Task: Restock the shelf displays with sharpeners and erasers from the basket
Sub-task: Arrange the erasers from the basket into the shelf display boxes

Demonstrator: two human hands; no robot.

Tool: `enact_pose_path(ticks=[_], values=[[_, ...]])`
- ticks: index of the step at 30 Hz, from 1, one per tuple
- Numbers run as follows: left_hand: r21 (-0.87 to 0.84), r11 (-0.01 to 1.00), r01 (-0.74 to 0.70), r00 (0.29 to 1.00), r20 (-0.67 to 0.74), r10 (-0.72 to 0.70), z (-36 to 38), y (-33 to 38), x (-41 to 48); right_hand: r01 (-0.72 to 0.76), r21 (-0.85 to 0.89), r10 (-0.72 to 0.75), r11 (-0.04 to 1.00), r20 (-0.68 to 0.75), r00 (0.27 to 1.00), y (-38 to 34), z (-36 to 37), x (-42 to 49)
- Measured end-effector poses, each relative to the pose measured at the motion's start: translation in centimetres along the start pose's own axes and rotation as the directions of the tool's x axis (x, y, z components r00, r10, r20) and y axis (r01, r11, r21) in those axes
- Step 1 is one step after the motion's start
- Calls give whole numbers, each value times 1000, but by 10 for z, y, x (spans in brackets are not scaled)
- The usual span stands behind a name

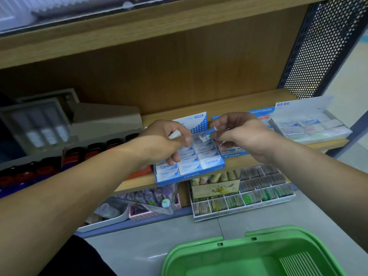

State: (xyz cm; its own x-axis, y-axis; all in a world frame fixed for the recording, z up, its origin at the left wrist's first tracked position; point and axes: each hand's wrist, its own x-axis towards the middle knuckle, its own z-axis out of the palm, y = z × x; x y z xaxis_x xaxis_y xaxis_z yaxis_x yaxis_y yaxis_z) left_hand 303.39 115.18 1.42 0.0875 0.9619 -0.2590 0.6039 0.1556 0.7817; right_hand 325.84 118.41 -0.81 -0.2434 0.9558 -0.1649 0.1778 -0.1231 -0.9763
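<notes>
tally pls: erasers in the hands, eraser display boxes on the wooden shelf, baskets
erasers in hand: 2, a white eraser in the left hand, a blue-and-white eraser in the right hand
eraser display boxes: 3, Campus box, Pilot box, white box far right
green basket: 1
total: 6

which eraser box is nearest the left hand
The blue Campus box, directly under the left hand; the Pilot box and the white box sit farther right.

hand cream box, perforated panel, red-capped bottles
</notes>
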Motion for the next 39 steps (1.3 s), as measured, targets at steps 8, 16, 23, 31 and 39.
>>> enact_pose_path(ticks=[8, 16, 23, 31, 39], values=[[-152, 988, -39, 998, -49, 32, 46, 29, 20, -91, -16, 92, 996, 34, 995, -3, -36, -1], [47, 996, -74, 984, -162, 80, 61, 41, 51, -27, -699, -178, 715, -219, 959, 30, -103, 11], [266, 962, -67, 978, -173, 116, 83, 46, 81, -41, -790, -109, 612, -135, 985, 43, -111, -7], [319, 940, -121, 939, -272, 212, 125, 52, 110, 9, -773, -148, 634, -110, 983, 58, -117, -5], [736, 660, -153, 942, -93, 323, 122, 49, 115, 62, -785, -202, 616, -81, 976, 64, -118, -2]])
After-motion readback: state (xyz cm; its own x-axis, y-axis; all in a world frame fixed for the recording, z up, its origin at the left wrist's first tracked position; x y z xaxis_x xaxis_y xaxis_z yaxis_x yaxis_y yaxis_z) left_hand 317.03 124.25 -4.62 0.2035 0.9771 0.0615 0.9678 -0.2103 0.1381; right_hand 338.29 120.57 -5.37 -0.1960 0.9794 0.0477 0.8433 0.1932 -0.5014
